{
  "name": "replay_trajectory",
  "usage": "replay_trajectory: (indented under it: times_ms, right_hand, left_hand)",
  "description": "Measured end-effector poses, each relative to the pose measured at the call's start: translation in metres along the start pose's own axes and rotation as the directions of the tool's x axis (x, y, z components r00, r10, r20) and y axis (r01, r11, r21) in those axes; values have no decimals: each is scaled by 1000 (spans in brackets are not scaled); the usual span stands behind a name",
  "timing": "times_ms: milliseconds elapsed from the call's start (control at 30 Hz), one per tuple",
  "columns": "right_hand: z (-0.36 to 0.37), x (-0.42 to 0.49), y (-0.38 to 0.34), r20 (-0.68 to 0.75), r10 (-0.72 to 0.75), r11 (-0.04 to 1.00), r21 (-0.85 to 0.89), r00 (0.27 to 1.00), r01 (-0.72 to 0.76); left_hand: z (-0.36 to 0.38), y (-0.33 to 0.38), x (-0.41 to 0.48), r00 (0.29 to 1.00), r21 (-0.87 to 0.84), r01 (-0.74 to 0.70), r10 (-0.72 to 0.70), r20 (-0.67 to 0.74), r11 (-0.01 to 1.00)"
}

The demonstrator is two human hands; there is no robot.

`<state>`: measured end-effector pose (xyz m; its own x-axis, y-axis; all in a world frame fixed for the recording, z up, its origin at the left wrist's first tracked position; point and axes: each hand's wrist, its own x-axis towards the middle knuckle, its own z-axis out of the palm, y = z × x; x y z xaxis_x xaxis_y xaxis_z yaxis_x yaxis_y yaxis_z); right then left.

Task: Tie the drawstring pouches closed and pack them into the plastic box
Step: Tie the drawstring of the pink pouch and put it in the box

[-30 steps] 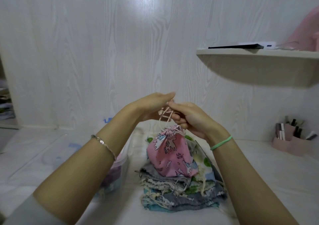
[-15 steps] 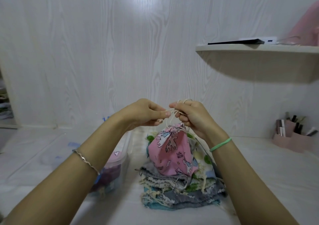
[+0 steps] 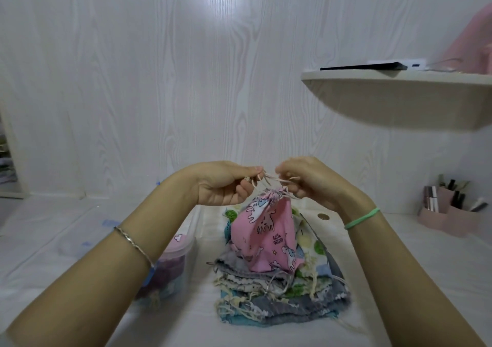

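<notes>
Both hands pinch the cream drawstring cords [image 3: 277, 181] above a gathered pink unicorn-print fabric pouch [image 3: 266, 236]: left hand [image 3: 226, 184] at nine o'clock, right hand [image 3: 311, 180] at three. The pouch stands on a stack of folded patterned pouches [image 3: 282, 296]; a clear plastic box [image 3: 173, 261] sits at its nine o'clock.

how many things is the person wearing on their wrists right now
2: a silver bracelet on the left wrist, and a green band on the right wrist. Any further up the arms are out of view.
</notes>
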<state>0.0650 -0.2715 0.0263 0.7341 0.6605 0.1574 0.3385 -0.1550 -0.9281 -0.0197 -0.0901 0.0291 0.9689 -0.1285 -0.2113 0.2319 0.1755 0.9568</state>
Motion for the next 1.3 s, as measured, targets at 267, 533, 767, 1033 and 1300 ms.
replay_trajectory:
  times_ms: [267, 533, 767, 1033, 1300]
  right_hand:
    - [17, 2, 1, 107, -172, 937, -290, 979, 196]
    - [14, 3, 1, 112, -199, 978, -43, 974, 205]
    - [7, 5, 4, 97, -219, 972, 108, 971, 209]
    - [3, 11, 15, -159, -130, 534, 820, 979, 205]
    - [8, 12, 23, -233, 8, 263, 939, 972, 223]
  left_hand:
    - [-1, 5, -7, 1000, 174, 1, -5, 24, 985]
    - [5, 12, -13, 982, 342, -168, 187, -25, 925]
    - [9, 8, -9, 958, 425, -220, 278, -78, 878]
    - [0, 8, -13, 882, 579, -270, 439, -172, 769]
    - [-2, -6, -1, 906, -574, -410, 389, -167, 708]
